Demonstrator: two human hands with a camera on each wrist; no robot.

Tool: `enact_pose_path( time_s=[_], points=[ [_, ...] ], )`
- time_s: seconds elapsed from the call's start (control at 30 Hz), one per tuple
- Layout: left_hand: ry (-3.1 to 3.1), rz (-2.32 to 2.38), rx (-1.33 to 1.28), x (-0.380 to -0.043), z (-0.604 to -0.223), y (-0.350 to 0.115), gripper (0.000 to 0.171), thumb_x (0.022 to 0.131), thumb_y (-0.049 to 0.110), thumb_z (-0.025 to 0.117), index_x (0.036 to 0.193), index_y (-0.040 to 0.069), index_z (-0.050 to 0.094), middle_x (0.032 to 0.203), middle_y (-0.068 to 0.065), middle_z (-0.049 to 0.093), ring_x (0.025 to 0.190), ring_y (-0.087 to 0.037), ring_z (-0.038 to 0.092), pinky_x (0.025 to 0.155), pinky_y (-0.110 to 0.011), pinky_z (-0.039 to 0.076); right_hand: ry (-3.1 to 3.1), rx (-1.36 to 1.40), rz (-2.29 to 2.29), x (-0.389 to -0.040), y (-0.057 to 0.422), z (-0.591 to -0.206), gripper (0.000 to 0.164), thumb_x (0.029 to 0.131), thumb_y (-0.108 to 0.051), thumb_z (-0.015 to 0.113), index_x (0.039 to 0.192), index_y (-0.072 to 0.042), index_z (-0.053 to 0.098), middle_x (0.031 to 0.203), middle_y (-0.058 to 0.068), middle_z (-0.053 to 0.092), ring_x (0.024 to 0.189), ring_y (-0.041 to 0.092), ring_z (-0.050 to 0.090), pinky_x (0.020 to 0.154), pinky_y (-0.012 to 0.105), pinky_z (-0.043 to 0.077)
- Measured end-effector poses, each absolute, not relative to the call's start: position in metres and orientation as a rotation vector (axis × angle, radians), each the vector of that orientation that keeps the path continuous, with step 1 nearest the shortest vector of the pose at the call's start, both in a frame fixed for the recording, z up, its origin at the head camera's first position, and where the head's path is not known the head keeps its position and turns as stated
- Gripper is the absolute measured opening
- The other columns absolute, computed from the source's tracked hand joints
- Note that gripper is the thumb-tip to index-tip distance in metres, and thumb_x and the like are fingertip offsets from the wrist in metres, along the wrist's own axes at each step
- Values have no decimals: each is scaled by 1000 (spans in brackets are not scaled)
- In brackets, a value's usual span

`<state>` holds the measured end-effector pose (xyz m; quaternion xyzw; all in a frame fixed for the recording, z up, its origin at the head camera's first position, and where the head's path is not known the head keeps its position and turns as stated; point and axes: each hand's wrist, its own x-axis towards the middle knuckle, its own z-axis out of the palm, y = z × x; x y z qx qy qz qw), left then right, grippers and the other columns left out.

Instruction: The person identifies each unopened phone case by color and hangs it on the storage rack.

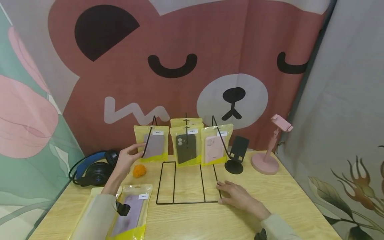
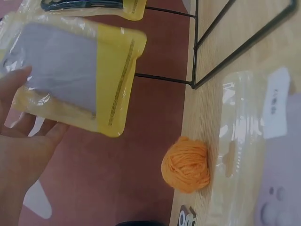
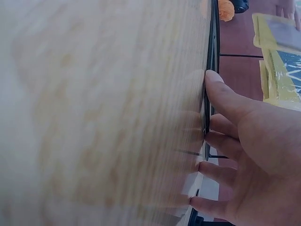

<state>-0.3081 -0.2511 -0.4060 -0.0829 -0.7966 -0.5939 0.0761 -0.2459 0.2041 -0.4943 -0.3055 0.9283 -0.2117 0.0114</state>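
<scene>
Head view: left hand (image 1: 126, 158) at a hanging lavender-grey phone-case packet (image 1: 156, 145), right hand (image 1: 237, 196) beside the black wire display rack (image 1: 189, 202)

The lavender-grey packet hangs on the rack's left side, and the left hand touches its outer edge, one digit lying over the front. The plastic is translucent, so I can't tell whether that hand pinches the packet or merely rests against it. At the rack's right side, the right hand grasps nothing; its fingers are extended and spread, with the thumb against the base wire.

On the rack's middle, a packet with a black phone case (image 1: 183, 156) hangs before another yellow packet (image 1: 180, 121); a pink phone-case packet (image 1: 213, 150) hangs on its right. Left of the rack's base sits an orange yarn ball (image 1: 139, 171), with blue-and-black headphones (image 1: 99, 171) farther left. A purple phone-case packet (image 1: 133, 215) lies front-left of the rack on the wood-grain table (image 1: 186, 220), beside a partly covered packet (image 1: 96, 191). Right of the rack stand a black phone stand (image 1: 239, 148) and, farther out, a pink phone holder (image 1: 265, 165). Behind it hangs a bear-print curtain (image 1: 120, 76).
</scene>
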Motion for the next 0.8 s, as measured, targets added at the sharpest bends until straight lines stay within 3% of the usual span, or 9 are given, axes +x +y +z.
enact_pose_path(
  time_s=[0.07, 0.1, 0.23, 0.4, 0.5, 0.67, 0.8],
  points=[
    [-2378, -1816, -253, -312, -407, -251, 41, 94, 22, 64, 131, 6, 59, 142, -14, 48, 128, -32, 44, 104, -55, 37, 2896, -964, -660, -246, 204, -497, 62, 87, -40, 68, 133, 0, 56, 142, 20, 47, 128, 52, 39, 95, 71, 34],
    [-2375, -1835, -266, -313, -408, -251, 42, 94, 20, 63, 132, 3, 57, 144, -17, 46, 138, -32, 30, 110, -58, 27, 2895, -968, -662, -246, 203, -497, 62, 87, -40, 68, 133, 0, 56, 142, 20, 47, 128, 52, 39, 95, 71, 34],
    [-2426, -1802, -327, -309, -413, -256, 46, 94, 22, 64, 136, 3, 54, 149, -15, 39, 136, -34, 33, 109, -56, 30, 2885, -993, -666, -244, 203, -500, 63, 87, -40, 67, 132, 1, 56, 142, 21, 48, 127, 52, 40, 93, 72, 34],
    [-2544, -1586, -487, -285, -424, -279, 51, 94, 23, 63, 141, 9, 49, 157, -9, 26, 142, -37, 23, 109, -63, 24, 2892, -1011, -655, -242, 203, -501, 62, 87, -40, 68, 132, 1, 56, 141, 21, 48, 126, 53, 41, 92, 72, 35],
    [-2632, -1318, -491, -264, -432, -297, 55, 93, 18, 65, 143, 6, 45, 155, -18, 26, 139, -44, 23, 104, -67, 26, 2919, -1015, -631, -243, 203, -500, 62, 86, -40, 69, 132, 0, 57, 141, 20, 49, 126, 52, 42, 92, 71, 37],
    [-2777, -870, -327, -222, -452, -325, 60, 86, 9, 71, 136, -10, 43, 139, -41, 33, 124, -60, 34, 95, -71, 32, 2921, -1026, -623, -246, 203, -500, 63, 86, -41, 69, 132, 0, 57, 141, 20, 49, 126, 52, 42, 93, 70, 36],
    [-2969, -678, -123, -196, -468, -347, 70, 84, 21, 73, 130, -20, 39, 129, -52, 31, 115, -69, 33, 92, -74, 32, 2910, -1035, -619, -248, 203, -500, 63, 87, -42, 68, 133, 0, 56, 141, 20, 48, 126, 52, 42, 94, 69, 36]
  ],
)
